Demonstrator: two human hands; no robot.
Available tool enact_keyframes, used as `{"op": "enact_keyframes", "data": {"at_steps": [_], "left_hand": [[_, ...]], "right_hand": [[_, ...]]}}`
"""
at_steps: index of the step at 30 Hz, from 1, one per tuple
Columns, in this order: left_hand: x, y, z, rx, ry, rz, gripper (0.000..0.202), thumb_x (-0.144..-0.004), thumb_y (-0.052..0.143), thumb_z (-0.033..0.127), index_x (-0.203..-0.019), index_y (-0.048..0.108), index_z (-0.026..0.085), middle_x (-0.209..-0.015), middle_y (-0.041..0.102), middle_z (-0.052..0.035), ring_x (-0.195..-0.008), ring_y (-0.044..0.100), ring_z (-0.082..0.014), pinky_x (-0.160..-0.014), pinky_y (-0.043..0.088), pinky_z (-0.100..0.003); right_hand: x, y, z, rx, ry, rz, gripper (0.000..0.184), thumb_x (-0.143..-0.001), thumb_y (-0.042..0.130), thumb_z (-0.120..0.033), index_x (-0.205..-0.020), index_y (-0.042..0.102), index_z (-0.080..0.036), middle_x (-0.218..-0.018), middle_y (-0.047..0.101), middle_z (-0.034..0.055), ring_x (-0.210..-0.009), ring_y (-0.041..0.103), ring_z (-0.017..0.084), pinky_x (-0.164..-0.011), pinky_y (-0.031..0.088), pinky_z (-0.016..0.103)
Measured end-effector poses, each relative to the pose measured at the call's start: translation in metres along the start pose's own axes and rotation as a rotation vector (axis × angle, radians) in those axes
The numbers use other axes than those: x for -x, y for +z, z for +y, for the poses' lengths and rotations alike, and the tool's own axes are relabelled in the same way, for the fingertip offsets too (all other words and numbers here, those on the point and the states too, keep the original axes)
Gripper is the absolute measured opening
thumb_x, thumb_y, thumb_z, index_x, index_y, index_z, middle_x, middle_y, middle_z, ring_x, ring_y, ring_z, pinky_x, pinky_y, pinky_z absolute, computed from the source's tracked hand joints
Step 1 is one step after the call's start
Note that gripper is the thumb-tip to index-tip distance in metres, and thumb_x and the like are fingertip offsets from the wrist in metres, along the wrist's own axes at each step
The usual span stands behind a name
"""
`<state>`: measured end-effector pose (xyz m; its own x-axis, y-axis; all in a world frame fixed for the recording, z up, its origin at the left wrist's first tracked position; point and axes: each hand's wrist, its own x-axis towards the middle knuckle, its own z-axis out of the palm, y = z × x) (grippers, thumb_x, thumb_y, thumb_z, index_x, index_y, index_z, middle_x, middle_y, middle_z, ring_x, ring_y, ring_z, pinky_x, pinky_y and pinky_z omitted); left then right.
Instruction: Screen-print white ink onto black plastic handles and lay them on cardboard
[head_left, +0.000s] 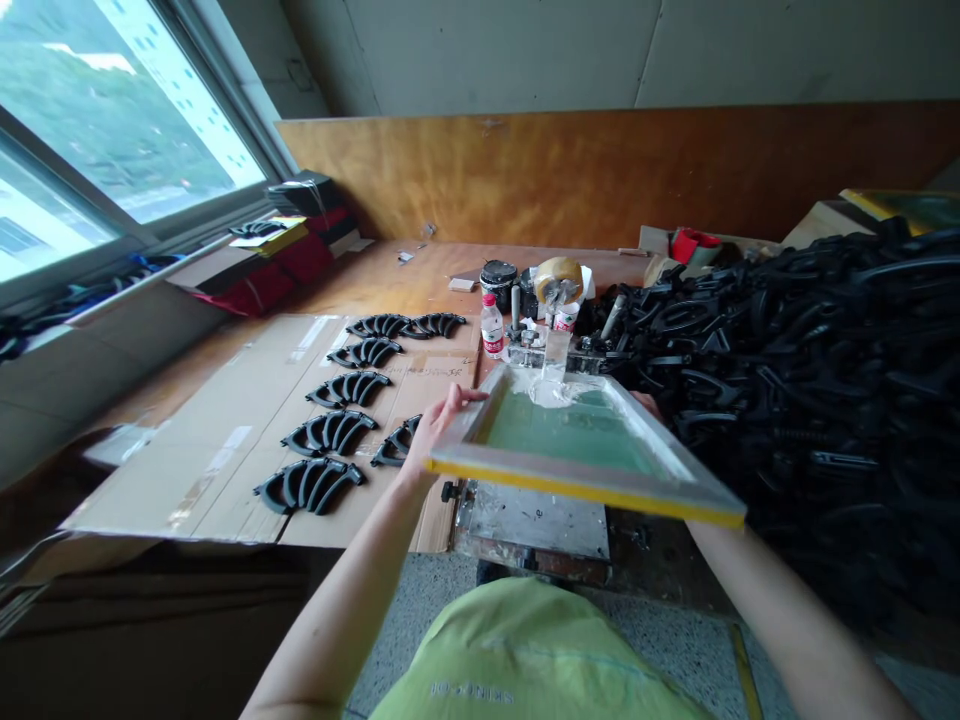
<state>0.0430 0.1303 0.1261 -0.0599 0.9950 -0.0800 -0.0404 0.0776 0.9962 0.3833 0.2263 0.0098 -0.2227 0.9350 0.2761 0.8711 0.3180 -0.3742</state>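
A screen-printing frame with green mesh and a yellow front edge is tilted up above a metal base plate. My left hand grips the frame's left side, with the fingers along its edge. On the far right side, my right hand holds the frame too; most of that hand is hidden beneath it. White paste or residue lies on the mesh near the back, around a clear upright piece. Behind the frame is a metal clamp assembly.
Left, fanned groups of black curved parts lie on cardboard. A large heap of black parts fills the right side. Behind the frame stand a red-capped bottle, a dark tub and a tape roll.
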Motion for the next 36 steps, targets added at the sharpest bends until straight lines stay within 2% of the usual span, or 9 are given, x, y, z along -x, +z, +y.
{"op": "enact_keyframes", "data": {"at_steps": [5, 7, 11, 14, 19, 22, 27, 32, 36], "left_hand": [[0.030, -0.017, -0.082, -0.116, -0.223, -0.053, 0.070, -0.075, 0.063, 0.056, -0.133, 0.051, 0.018, -0.079, 0.066, -0.0008, -0.062, 0.055, -0.0123, -0.054, 0.041, -0.021], [0.031, -0.017, -0.114, -0.136, -0.249, -0.037, 0.080, -0.075, 0.062, 0.056, -0.142, 0.040, 0.019, -0.075, 0.066, -0.0003, -0.060, 0.056, -0.0130, -0.054, 0.042, -0.022], [0.027, -0.014, -0.148, -0.211, -0.247, 0.021, 0.072, -0.075, 0.061, 0.055, -0.137, 0.047, 0.020, -0.083, 0.068, -0.0035, -0.070, 0.060, -0.0167, -0.062, 0.047, -0.025], [0.026, -0.015, -0.154, -0.241, -0.256, 0.036, 0.066, -0.077, 0.059, 0.055, -0.133, 0.052, 0.020, -0.087, 0.069, -0.0043, -0.075, 0.062, -0.0180, -0.067, 0.048, -0.027], [0.028, -0.015, -0.154, -0.246, -0.257, 0.052, 0.063, -0.079, 0.057, 0.054, -0.133, 0.053, 0.021, -0.089, 0.069, -0.0044, -0.077, 0.062, -0.0184, -0.071, 0.049, -0.028], [0.029, -0.014, -0.153, -0.241, -0.255, 0.068, 0.063, -0.078, 0.058, 0.054, -0.132, 0.053, 0.020, -0.089, 0.069, -0.0045, -0.078, 0.063, -0.0186, -0.072, 0.049, -0.028], [0.029, -0.012, -0.147, -0.228, -0.262, 0.076, 0.064, -0.077, 0.058, 0.055, -0.130, 0.054, 0.019, -0.084, 0.069, -0.0039, -0.075, 0.064, -0.0189, -0.068, 0.049, -0.027], [0.030, -0.011, -0.138, -0.213, -0.262, 0.070, 0.064, -0.076, 0.059, 0.056, -0.128, 0.056, 0.019, -0.081, 0.069, -0.0037, -0.073, 0.064, -0.0188, -0.063, 0.048, -0.026], [0.032, -0.011, -0.113, -0.158, -0.282, 0.037, 0.069, -0.074, 0.062, 0.055, -0.131, 0.052, 0.018, -0.078, 0.069, -0.0031, -0.068, 0.063, -0.0174, -0.057, 0.046, -0.024]], "right_hand": [[-0.048, -0.012, -0.030, -0.012, -0.105, 0.171, 0.046, -0.083, 0.057, -0.022, -0.128, 0.052, -0.017, -0.128, 0.051, 0.0127, -0.117, 0.048, 0.027, -0.099, 0.042, 0.042], [-0.065, -0.005, -0.058, 0.049, -0.203, 0.082, 0.051, -0.079, 0.065, -0.021, -0.127, 0.050, -0.016, -0.127, 0.050, 0.0139, -0.119, 0.045, 0.029, -0.098, 0.041, 0.041], [-0.075, 0.013, -0.089, 0.191, -0.188, -0.221, 0.018, -0.083, 0.059, -0.019, -0.100, 0.060, -0.014, -0.097, 0.063, 0.0123, -0.096, 0.055, 0.025, -0.082, 0.045, 0.035], [-0.054, 0.018, -0.094, 0.237, -0.231, -0.293, 0.013, -0.084, 0.050, -0.014, -0.089, 0.062, -0.014, -0.091, 0.065, 0.0122, -0.089, 0.056, 0.023, -0.076, 0.043, 0.032], [-0.004, 0.004, -0.099, 0.188, -0.565, -0.339, 0.016, -0.077, 0.048, -0.007, -0.083, 0.061, -0.013, -0.084, 0.063, 0.0111, -0.085, 0.054, 0.022, -0.070, 0.040, 0.030], [-0.001, -0.006, -0.098, 0.132, -0.672, -0.388, 0.010, -0.075, 0.052, -0.011, -0.078, 0.060, -0.016, -0.081, 0.062, 0.0076, -0.080, 0.054, 0.020, -0.069, 0.039, 0.029], [-0.008, 0.002, -0.094, 0.145, -0.504, -0.242, 0.011, -0.078, 0.051, -0.010, -0.080, 0.060, -0.016, -0.084, 0.063, 0.0081, -0.085, 0.054, 0.021, -0.069, 0.041, 0.029], [0.008, 0.006, -0.092, 0.099, -0.590, -0.254, 0.017, -0.078, 0.051, -0.008, -0.089, 0.063, -0.014, -0.090, 0.064, 0.0094, -0.090, 0.056, 0.021, -0.076, 0.043, 0.030], [-0.031, -0.006, -0.096, 0.037, -0.383, -0.238, 0.026, -0.084, 0.056, -0.021, -0.110, 0.061, -0.022, -0.094, 0.067, 0.0043, -0.082, 0.060, 0.019, -0.072, 0.044, 0.027]]}}
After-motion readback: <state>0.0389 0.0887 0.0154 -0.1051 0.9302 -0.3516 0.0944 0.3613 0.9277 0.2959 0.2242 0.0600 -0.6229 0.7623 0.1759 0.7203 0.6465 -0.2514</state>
